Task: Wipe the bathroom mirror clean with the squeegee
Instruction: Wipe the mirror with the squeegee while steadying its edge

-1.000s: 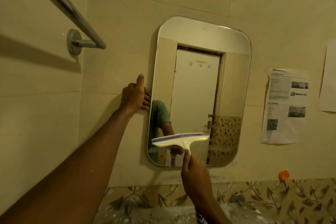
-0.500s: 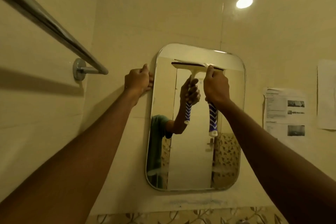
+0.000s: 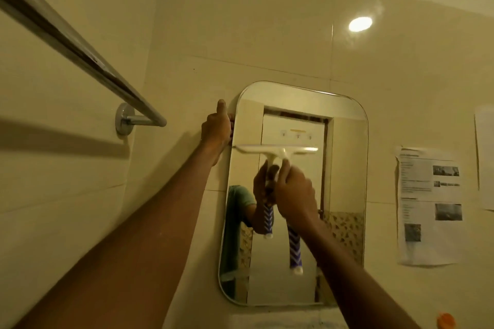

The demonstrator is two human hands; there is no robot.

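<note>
A rounded rectangular mirror [image 3: 344, 168] hangs on the cream tiled wall. My right hand [image 3: 295, 192] grips the squeegee [image 3: 278, 151] by its blue-and-white handle, whose end sticks out below the hand. The white blade lies level against the glass across the left and middle of the mirror, a little above half height. My left hand [image 3: 217, 129] clasps the mirror's upper left edge, fingers curled round the rim. The mirror reflects my hand, the handle and a white door.
A chrome towel rail [image 3: 80, 53] runs along the left wall above my left arm. Printed paper sheets [image 3: 427, 205] are stuck to the wall right of the mirror. An orange object [image 3: 445, 320] sits at the lower right.
The squeegee went from the mirror's bottom up to its top edge, and has now come down and leftward across the glass. My left hand stays on the mirror's left edge.
</note>
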